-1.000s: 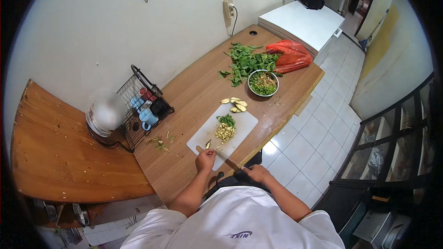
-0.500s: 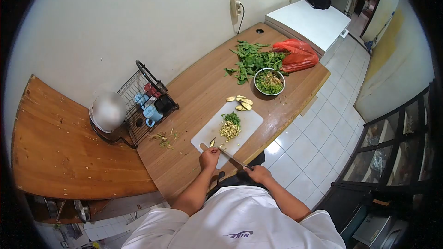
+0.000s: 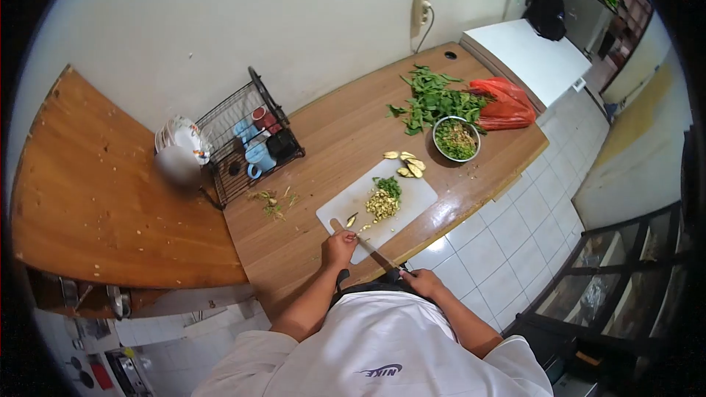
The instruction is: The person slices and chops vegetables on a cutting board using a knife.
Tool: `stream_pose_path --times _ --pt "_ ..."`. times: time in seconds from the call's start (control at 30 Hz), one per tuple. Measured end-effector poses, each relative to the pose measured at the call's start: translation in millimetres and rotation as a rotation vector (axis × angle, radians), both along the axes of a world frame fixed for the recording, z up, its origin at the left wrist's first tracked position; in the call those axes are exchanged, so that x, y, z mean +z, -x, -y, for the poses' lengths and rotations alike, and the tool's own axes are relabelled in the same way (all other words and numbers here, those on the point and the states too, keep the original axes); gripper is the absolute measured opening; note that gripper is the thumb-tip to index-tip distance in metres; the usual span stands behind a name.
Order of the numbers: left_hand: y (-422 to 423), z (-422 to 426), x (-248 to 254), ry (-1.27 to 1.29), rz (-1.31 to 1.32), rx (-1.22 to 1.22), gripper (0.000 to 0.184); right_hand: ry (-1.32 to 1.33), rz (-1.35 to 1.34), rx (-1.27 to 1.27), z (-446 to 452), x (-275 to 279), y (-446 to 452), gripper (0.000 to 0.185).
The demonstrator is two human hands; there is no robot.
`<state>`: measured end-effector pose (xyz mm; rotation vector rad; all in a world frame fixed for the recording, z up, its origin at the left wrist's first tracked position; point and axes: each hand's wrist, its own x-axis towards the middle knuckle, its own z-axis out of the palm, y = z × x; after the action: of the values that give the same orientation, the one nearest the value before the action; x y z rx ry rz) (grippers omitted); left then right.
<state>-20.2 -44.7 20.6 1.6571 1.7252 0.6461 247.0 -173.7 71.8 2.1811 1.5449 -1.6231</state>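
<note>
My right hand (image 3: 421, 281) is wrapped around the handle of a kitchen knife (image 3: 380, 256), whose blade angles across the near edge of the white cutting board (image 3: 421, 192). At the board's near left, by the blade tip, my left hand (image 3: 340, 247) has its fingers pinched together; what they hold is hidden. Just beyond them lies a dark-skinned pale piece (image 3: 351, 219). Small diced pale pieces (image 3: 382, 206) are heaped mid-board, touching chopped greens (image 3: 387, 187). Several dark-skinned pale slices, apparently eggplant (image 3: 413, 167), rest at the board's far corner.
Beyond the board stand a metal bowl of chopped vegetables (image 3: 456, 140), leafy greens (image 3: 434, 99) and a red plastic bag (image 3: 507, 106). To the left are vegetable scraps (image 3: 272, 204) and a wire dish rack (image 3: 246, 143) with cups. A wooden table (image 3: 323, 132) carries all this.
The view has swung, so the scene sits further right and slightly lower. Both hands keep nearly the same places at the board, the knife still in my right hand.
</note>
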Motion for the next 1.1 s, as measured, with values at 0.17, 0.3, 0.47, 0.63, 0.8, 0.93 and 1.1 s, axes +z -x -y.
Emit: stream_pose_path --times 0.17,0.3,0.47,0.63,0.8,0.93,1.1 --pt "-3.2 -3.4 16.9 0.126 -0.066 0.040 0.021 0.022 -0.007 0.022 -6.4 4.2 -4.7 0.071" --pt "-3.6 -6.2 22.6 0.189 -0.133 0.059 0.021 0.034 0.031 0.013 -5.3 -1.7 -5.3 0.071" --pt "-0.2 -4.4 14.9 0.149 -0.113 0.053 0.021 0.060 -0.014 0.002 -8.6 10.5 -0.3 0.071" --pt "0.6 -3.8 22.0 0.156 -0.168 -0.032 0.021 0.005 0.133 0.085 -22.6 16.4 11.8 0.074" --pt "0.1 0.1 12.0 0.115 -0.098 -0.070 0.024 -0.015 0.149 0.070 -19.0 23.2 11.4 0.076" --pt "1.6 1.7 11.1 0.095 -0.036 -0.013 0.023 -0.001 0.091 0.006 -7.4 12.2 -2.3 0.073" --pt "5.2 1.2 0.3 0.167 -0.095 0.021 0.023 0.009 0.058 -0.005 0.2 1.1 -2.8 0.070"
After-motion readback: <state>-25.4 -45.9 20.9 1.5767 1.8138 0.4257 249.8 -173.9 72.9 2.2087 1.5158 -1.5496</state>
